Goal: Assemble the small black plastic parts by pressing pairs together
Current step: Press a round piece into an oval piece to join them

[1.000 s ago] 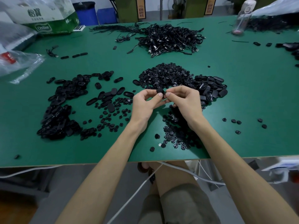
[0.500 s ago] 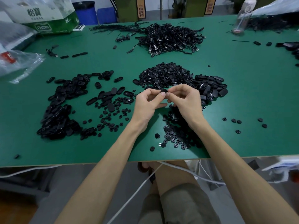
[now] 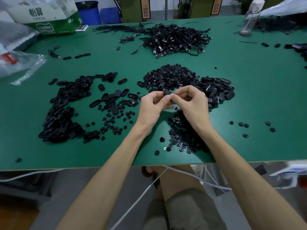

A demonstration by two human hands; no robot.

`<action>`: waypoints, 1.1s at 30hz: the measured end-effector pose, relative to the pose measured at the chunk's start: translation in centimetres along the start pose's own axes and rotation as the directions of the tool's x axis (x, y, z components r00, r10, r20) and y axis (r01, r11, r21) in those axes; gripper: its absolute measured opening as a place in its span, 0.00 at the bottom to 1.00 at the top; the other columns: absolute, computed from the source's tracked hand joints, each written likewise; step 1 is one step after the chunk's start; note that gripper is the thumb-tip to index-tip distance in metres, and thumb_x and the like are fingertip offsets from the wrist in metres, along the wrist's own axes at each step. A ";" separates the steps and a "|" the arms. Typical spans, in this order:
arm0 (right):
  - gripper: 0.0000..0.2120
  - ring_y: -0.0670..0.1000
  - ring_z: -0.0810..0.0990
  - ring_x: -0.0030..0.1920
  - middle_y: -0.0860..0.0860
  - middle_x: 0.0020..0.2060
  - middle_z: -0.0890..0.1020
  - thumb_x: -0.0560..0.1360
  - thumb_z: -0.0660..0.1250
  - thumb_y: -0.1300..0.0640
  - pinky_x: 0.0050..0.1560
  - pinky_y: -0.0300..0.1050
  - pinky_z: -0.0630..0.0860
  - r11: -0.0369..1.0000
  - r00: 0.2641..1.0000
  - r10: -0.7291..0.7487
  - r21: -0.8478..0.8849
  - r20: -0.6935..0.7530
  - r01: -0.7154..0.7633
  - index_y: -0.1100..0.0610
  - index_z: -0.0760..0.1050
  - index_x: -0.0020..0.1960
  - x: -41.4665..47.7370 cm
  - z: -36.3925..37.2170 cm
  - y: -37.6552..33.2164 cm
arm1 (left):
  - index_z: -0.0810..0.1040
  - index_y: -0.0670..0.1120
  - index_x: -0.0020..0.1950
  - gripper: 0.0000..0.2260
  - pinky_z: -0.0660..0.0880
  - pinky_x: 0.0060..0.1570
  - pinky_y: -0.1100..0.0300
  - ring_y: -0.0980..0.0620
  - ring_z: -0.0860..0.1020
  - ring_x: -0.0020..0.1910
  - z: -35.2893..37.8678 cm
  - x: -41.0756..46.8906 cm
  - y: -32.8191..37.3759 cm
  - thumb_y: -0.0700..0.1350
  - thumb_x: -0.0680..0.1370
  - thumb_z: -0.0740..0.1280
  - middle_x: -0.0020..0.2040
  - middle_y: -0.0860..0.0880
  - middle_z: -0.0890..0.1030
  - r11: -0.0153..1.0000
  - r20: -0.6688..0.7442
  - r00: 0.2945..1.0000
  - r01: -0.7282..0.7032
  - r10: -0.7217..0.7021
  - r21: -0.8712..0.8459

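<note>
A small round black plastic part is pinched between the fingertips of my left hand and my right hand, above the green table. Both thumbs meet just under it. Behind the hands lies a heap of small round black parts. A pile of oval black covers sits to the right of that heap. More small round pieces lie under my right wrist. Oval parts spread over the left side.
A tangle of black cables lies at the back centre. A carton and clear plastic bags stand at the far left. A bottle is at the back right. A few loose round parts lie right.
Both hands have lifted slightly and stayed together, and the pinched part has turned a little between the fingertips. Nothing on the table has moved.
</note>
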State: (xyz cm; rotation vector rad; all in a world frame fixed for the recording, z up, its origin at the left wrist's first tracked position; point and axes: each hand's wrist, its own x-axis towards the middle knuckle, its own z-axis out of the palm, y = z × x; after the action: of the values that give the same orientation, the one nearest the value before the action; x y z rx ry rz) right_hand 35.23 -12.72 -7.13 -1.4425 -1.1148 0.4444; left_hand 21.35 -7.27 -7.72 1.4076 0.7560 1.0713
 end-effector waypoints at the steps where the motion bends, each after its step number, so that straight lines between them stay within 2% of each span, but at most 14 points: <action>1: 0.07 0.47 0.80 0.37 0.50 0.37 0.84 0.75 0.77 0.51 0.42 0.45 0.77 1.000 1.000 0.001 0.003 -0.004 -0.001 0.54 0.82 0.47 0.0 0.0 0.0 | 0.81 0.33 0.58 0.09 0.83 0.48 0.57 0.44 0.87 0.48 0.0 0.0 0.0 0.38 0.82 0.70 0.49 0.39 0.86 1.000 0.007 1.000 0.000 0.000 0.000; 4: 0.07 0.44 0.74 0.36 0.48 0.37 0.82 0.75 0.77 0.52 0.40 0.41 0.73 1.000 0.999 -0.002 0.027 0.032 0.001 0.54 0.83 0.46 0.1 -0.1 0.1 | 0.82 0.37 0.55 0.06 0.82 0.47 0.57 0.46 0.86 0.43 -0.1 0.1 0.0 0.39 0.82 0.69 0.45 0.41 0.86 1.000 0.025 1.000 0.015 -0.015 0.005; 7: 0.04 0.45 0.77 0.39 0.47 0.39 0.84 0.76 0.76 0.54 0.43 0.44 0.76 0.997 0.996 0.008 0.081 0.085 -0.015 0.54 0.84 0.47 0.2 0.0 0.1 | 0.82 0.42 0.50 0.04 0.81 0.44 0.59 0.50 0.84 0.38 -0.2 0.1 0.1 0.38 0.83 0.68 0.39 0.45 0.85 0.999 0.032 0.999 0.042 -0.042 -0.016; 9: 0.03 0.46 0.78 0.39 0.49 0.39 0.84 0.76 0.76 0.56 0.43 0.44 0.78 0.990 0.993 0.018 0.137 0.116 -0.034 0.54 0.84 0.49 0.3 0.0 0.3 | 0.81 0.40 0.49 0.06 0.81 0.42 0.59 0.52 0.81 0.36 -0.2 0.1 0.2 0.38 0.84 0.66 0.38 0.46 0.83 0.999 0.036 0.998 0.050 -0.050 -0.007; 12: 0.02 0.45 0.78 0.36 0.45 0.37 0.84 0.76 0.76 0.57 0.39 0.37 0.76 0.975 0.987 0.041 0.209 0.156 -0.074 0.54 0.84 0.49 0.4 0.0 0.5 | 0.80 0.37 0.50 0.07 0.79 0.39 0.59 0.52 0.79 0.35 -0.1 0.1 0.3 0.37 0.84 0.64 0.38 0.45 0.80 0.998 0.037 0.998 0.050 -0.051 0.026; 14: 0.01 0.45 0.78 0.35 0.44 0.35 0.83 0.77 0.75 0.59 0.38 0.35 0.75 0.962 0.983 0.066 0.250 0.172 -0.109 0.54 0.84 0.48 0.4 0.0 0.5 | 0.81 0.39 0.49 0.08 0.78 0.38 0.59 0.52 0.78 0.34 -0.1 0.1 0.4 0.37 0.85 0.64 0.37 0.45 0.80 0.998 0.030 0.998 0.049 -0.050 0.044; 17: 0.02 0.44 0.77 0.34 0.44 0.35 0.83 0.79 0.72 0.59 0.36 0.33 0.73 0.964 0.988 0.068 0.245 0.139 -0.101 0.55 0.84 0.49 0.5 0.1 0.5 | 0.80 0.38 0.52 0.08 0.77 0.38 0.59 0.52 0.75 0.33 0.0 0.0 0.4 0.37 0.85 0.62 0.35 0.46 0.78 0.996 0.029 0.998 0.046 -0.049 0.082; 19: 0.05 0.43 0.78 0.35 0.46 0.38 0.84 0.80 0.71 0.57 0.36 0.33 0.73 0.968 0.991 0.066 0.233 0.116 -0.092 0.57 0.85 0.53 0.5 0.1 0.3 | 0.79 0.36 0.54 0.08 0.76 0.38 0.60 0.52 0.74 0.32 0.1 0.1 0.3 0.37 0.86 0.61 0.34 0.46 0.76 0.990 0.029 0.999 0.036 -0.040 0.138; 22: 0.07 0.44 0.78 0.37 0.49 0.42 0.85 0.80 0.71 0.57 0.39 0.36 0.75 0.981 0.992 0.037 0.185 0.120 -0.059 0.57 0.85 0.56 0.4 0.0 0.2 | 0.78 0.35 0.55 0.08 0.75 0.36 0.61 0.54 0.73 0.30 0.3 0.0 0.3 0.38 0.86 0.62 0.34 0.47 0.76 0.978 0.035 0.999 0.006 -0.013 0.210; 25: 0.05 0.45 0.76 0.34 0.47 0.36 0.83 0.79 0.72 0.59 0.38 0.38 0.74 0.979 0.993 0.064 0.187 0.100 -0.082 0.58 0.85 0.53 0.5 0.0 0.3 | 0.78 0.35 0.55 0.08 0.74 0.35 0.64 0.56 0.74 0.30 0.4 0.0 0.4 0.39 0.85 0.63 0.34 0.46 0.76 0.975 0.044 0.999 -0.003 -0.007 0.221; 28: 0.04 0.47 0.76 0.33 0.49 0.34 0.82 0.79 0.71 0.60 0.34 0.39 0.73 0.954 0.988 0.116 0.264 0.103 -0.139 0.60 0.84 0.52 0.6 -0.1 0.3 | 0.79 0.34 0.55 0.10 0.75 0.35 0.63 0.55 0.75 0.30 0.4 0.0 0.4 0.41 0.85 0.64 0.35 0.45 0.77 0.980 0.028 1.000 0.004 -0.010 0.201; 30: 0.05 0.48 0.79 0.36 0.54 0.37 0.84 0.79 0.71 0.62 0.35 0.41 0.75 0.924 0.982 0.145 0.339 0.122 -0.179 0.62 0.83 0.52 0.6 -0.1 0.2 | 0.80 0.34 0.56 0.11 0.76 0.36 0.61 0.54 0.76 0.32 0.4 0.0 0.4 0.42 0.85 0.64 0.36 0.45 0.79 0.985 0.018 1.000 0.015 -0.019 0.170; 33: 0.04 0.50 0.82 0.39 0.55 0.39 0.84 0.79 0.71 0.64 0.38 0.42 0.78 0.887 0.972 0.175 0.403 0.157 -0.225 0.63 0.83 0.52 0.6 -0.1 0.2 | 0.81 0.35 0.56 0.11 0.78 0.36 0.59 0.53 0.78 0.34 0.3 -0.1 0.5 0.42 0.85 0.64 0.38 0.45 0.81 0.993 0.018 0.999 0.036 -0.038 0.110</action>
State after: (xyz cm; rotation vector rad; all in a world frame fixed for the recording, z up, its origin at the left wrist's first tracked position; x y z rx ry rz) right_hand 35.66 -12.20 -7.06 -1.1612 -0.8922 0.8718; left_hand 21.56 -7.51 -7.22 1.4889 0.8341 0.9982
